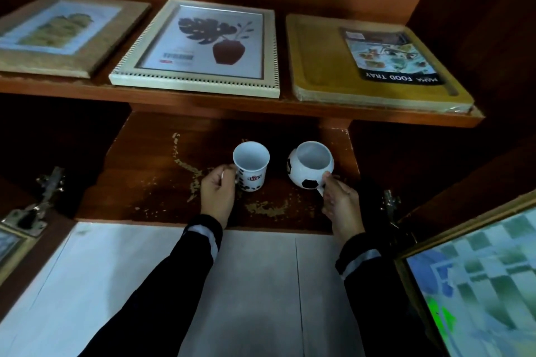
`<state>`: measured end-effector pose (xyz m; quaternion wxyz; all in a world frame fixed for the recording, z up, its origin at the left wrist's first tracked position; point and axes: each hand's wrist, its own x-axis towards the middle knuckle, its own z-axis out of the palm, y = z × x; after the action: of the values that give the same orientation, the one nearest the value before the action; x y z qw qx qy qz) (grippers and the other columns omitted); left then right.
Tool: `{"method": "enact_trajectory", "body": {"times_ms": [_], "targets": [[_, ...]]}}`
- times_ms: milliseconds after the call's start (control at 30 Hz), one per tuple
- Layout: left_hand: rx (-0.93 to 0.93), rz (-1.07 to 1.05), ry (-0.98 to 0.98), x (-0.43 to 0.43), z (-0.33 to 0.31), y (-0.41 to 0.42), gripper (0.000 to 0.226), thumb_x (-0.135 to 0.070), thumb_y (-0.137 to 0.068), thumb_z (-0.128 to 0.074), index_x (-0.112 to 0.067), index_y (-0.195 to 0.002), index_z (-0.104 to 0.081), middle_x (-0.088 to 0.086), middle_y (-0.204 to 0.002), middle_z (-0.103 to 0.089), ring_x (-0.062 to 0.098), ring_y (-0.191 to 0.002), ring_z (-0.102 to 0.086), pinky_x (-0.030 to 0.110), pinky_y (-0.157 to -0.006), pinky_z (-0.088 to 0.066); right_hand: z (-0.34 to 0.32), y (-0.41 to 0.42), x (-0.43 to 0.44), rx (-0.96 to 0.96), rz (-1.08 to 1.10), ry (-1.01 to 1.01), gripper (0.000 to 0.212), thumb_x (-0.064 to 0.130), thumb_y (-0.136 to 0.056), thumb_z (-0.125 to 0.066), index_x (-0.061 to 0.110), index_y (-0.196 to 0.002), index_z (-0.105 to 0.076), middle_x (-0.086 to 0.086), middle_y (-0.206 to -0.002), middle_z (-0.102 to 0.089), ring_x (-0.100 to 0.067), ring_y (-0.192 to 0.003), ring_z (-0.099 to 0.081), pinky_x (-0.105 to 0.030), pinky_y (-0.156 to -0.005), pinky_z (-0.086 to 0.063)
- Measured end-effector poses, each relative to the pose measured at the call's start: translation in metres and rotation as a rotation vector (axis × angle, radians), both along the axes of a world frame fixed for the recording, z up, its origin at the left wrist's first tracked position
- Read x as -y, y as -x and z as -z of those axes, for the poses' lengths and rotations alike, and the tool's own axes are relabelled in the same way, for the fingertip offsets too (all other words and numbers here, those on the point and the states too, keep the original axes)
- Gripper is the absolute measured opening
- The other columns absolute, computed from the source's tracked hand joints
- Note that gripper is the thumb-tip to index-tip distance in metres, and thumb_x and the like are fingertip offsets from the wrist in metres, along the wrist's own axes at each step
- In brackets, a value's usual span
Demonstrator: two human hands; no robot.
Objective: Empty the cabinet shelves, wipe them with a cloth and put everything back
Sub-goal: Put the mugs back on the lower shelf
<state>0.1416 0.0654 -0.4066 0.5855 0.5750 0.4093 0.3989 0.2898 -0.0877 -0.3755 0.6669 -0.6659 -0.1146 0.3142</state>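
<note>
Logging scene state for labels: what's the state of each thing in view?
logo mug: upright, empty, left grip holds handle
ball mug: upright, empty, right grip holds handle
jute frame: flat, face up
white frame: flat, face up
food tray: flat, wrapped
right door: open

The left hand (217, 191) covers the handle of the white mug (251, 165), the right hand (340, 200) hides most of the handle of the football mug (311, 165), and the burlap frame (66, 35) at ten o'clock and the painted panel (478, 278) at four o'clock run off the edges.
</note>
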Motion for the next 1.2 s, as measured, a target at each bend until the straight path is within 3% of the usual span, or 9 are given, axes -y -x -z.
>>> {"method": "enact_trajectory", "body": {"times_ms": [167, 300, 433, 533, 633, 800, 967, 1100, 1200], "targets": [[0.019, -0.016, -0.048, 0.003, 0.004, 0.000, 0.036, -0.013, -0.103, -0.048, -0.017, -0.067, -0.050, -0.012, -0.053, -0.047, 0.001, -0.055, -0.044, 0.016, -0.055, -0.035, 0.006, 0.000, -0.001, 0.032, 0.006, 0.019, 0.030, 0.035, -0.098, -0.057, 0.020, -0.072, -0.057, 0.010, -0.054, -0.033, -0.003, -0.048, -0.031, -0.014, -0.045, -0.029], [0.016, -0.016, -0.089, 0.000, 0.010, 0.001, 0.032, -0.023, -0.104, -0.050, -0.015, -0.073, -0.050, 0.000, -0.068, -0.049, 0.013, -0.068, -0.047, 0.029, -0.066, -0.038, 0.009, -0.002, -0.002, 0.064, 0.001, 0.038, 0.030, 0.036, -0.098, -0.056, 0.021, -0.072, -0.056, 0.011, -0.056, -0.033, -0.003, -0.049, -0.032, -0.019, -0.051, -0.028], [0.025, -0.050, -0.117, 0.001, 0.013, 0.001, 0.022, -0.026, -0.104, -0.050, -0.019, -0.083, -0.053, -0.005, -0.082, -0.058, 0.011, -0.080, -0.055, 0.032, -0.078, -0.047, 0.010, -0.001, -0.002, 0.066, 0.002, 0.031, 0.028, 0.039, -0.099, -0.055, 0.023, -0.077, -0.063, 0.014, -0.058, -0.049, -0.003, -0.060, -0.048, -0.026, -0.064, -0.038], [0.044, -0.035, -0.127, 0.001, 0.015, 0.001, 0.019, -0.039, -0.098, -0.056, -0.024, -0.088, -0.050, -0.004, -0.087, -0.057, 0.006, -0.082, -0.055, 0.029, -0.080, -0.047, 0.016, -0.002, -0.001, 0.067, 0.014, 0.034, 0.028, 0.048, -0.096, -0.057, 0.025, -0.084, -0.069, 0.007, -0.089, -0.068, -0.011, -0.090, -0.061, -0.033, -0.079, -0.044], [0.048, -0.010, -0.142, 0.003, 0.012, 0.002, 0.032, -0.057, -0.083, -0.057, -0.028, -0.091, -0.047, -0.001, -0.092, -0.053, 0.005, -0.081, -0.053, 0.018, -0.075, -0.044, 0.020, 0.000, 0.000, 0.084, 0.064, 0.012, 0.024, 0.044, -0.096, -0.057, 0.023, -0.089, -0.065, 0.003, -0.102, -0.069, -0.010, -0.099, -0.061, -0.031, -0.078, -0.046], [0.023, 0.015, -0.177, 0.008, 0.012, 0.002, 0.048, -0.028, -0.082, -0.080, -0.011, -0.110, -0.045, 0.009, -0.111, -0.051, -0.008, -0.087, -0.053, 0.008, -0.074, -0.044, 0.025, 0.005, -0.003, 0.091, 0.247, -0.070, 0.026, 0.036, -0.092, -0.065, 0.019, -0.083, -0.047, 0.006, -0.095, -0.062, -0.010, -0.091, -0.058, -0.026, -0.071, -0.047], [-0.106, 0.043, -0.257, 0.002, 0.021, -0.003, 0.083, -0.033, -0.060, -0.095, -0.024, -0.120, -0.038, 0.006, -0.123, -0.050, 0.013, -0.108, -0.057, 0.015, -0.086, -0.048, 0.030, 0.001, -0.010, 0.056, 0.437, -0.103, 0.037, 0.035, -0.086, -0.074, 0.019, -0.096, -0.042, -0.002, -0.105, -0.056, -0.011, -0.076, -0.060, -0.023, -0.059, -0.052], [-0.142, 0.018, -0.283, -0.001, 0.025, -0.002, 0.087, -0.031, -0.060, -0.095, -0.032, -0.120, -0.033, 0.007, -0.126, -0.049, 0.019, -0.112, -0.056, 0.030, -0.093, -0.051, 0.036, -0.006, -0.021, 0.021, 0.529, -0.156, 0.036, 0.030, -0.087, -0.074, 0.022, -0.089, -0.039, -0.020, -0.114, -0.060, -0.018, -0.077, -0.068, -0.023, -0.063, -0.057], [-0.135, 0.001, -0.252, 0.000, 0.023, -0.003, 0.083, -0.023, -0.063, -0.094, -0.023, -0.121, -0.035, 0.002, -0.118, -0.053, 0.015, -0.105, -0.060, 0.021, -0.087, -0.051, 0.039, -0.007, -0.029, 0.072, 0.590, -0.128, 0.039, 0.047, -0.083, -0.073, 0.024, -0.087, -0.041, -0.024, -0.116, -0.059, -0.028, -0.093, -0.068, -0.032, -0.073, -0.060]]}}
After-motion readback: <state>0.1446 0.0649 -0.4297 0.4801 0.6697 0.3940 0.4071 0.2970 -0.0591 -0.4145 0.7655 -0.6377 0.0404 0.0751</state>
